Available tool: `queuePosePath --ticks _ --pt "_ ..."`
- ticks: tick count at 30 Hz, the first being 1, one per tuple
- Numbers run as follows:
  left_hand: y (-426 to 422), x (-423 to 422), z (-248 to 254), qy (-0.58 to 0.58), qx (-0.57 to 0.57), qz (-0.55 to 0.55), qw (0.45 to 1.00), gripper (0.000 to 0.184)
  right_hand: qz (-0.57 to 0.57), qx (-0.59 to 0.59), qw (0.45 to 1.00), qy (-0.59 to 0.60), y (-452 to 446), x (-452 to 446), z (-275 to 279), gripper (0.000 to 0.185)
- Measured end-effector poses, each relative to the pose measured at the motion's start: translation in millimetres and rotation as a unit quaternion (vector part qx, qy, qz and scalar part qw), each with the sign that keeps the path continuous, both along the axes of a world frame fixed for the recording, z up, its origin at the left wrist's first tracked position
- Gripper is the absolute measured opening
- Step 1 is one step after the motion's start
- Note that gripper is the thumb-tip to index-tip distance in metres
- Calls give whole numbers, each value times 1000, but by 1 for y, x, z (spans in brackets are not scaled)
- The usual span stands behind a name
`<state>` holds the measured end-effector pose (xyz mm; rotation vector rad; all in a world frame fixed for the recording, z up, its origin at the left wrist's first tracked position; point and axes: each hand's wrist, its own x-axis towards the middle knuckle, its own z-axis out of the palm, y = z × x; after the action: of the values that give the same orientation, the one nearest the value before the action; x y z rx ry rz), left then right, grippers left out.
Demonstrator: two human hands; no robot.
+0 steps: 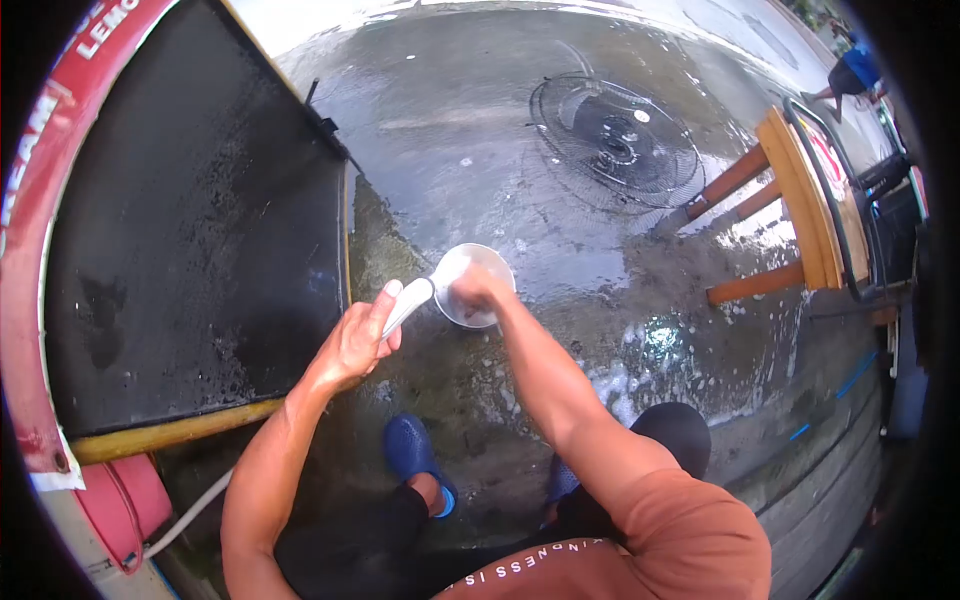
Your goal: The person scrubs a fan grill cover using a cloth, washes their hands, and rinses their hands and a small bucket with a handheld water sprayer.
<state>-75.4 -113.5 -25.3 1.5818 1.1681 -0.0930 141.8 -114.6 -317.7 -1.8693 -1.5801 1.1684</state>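
Observation:
A round white dipper [447,306] with a long handle is held over the wet floor, in front of my feet. My left hand [362,335] is wrapped round its handle, thumb along the top. My right hand [480,290] reaches down into the bowl of the dipper; its fingers are smeared by motion, and what they hold, if anything, cannot be made out.
A black board [200,230] with a wooden edge stands at left, a pink container [125,505] below it. A round wire fan guard [620,140] lies on the wet, soapy floor [430,130]. At right is a wooden stool [800,200]; a person [855,75] is far behind.

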Motion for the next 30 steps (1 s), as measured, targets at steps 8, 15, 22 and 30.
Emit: queuePosePath --ticks 8,15,22,30 --pt "19 -6 24 -68 15 70 995 87 -110 -191 918 329 14 38 177 22" --pt "23 -9 25 -73 35 94 992 85 -313 61 882 348 60 14 105 71" --pt "18 -7 7 35 101 25 994 93 -375 3 849 372 84 -33 90 74" --pt "15 -15 3 99 181 57 977 92 -280 40 814 507 98 -55 104 43"
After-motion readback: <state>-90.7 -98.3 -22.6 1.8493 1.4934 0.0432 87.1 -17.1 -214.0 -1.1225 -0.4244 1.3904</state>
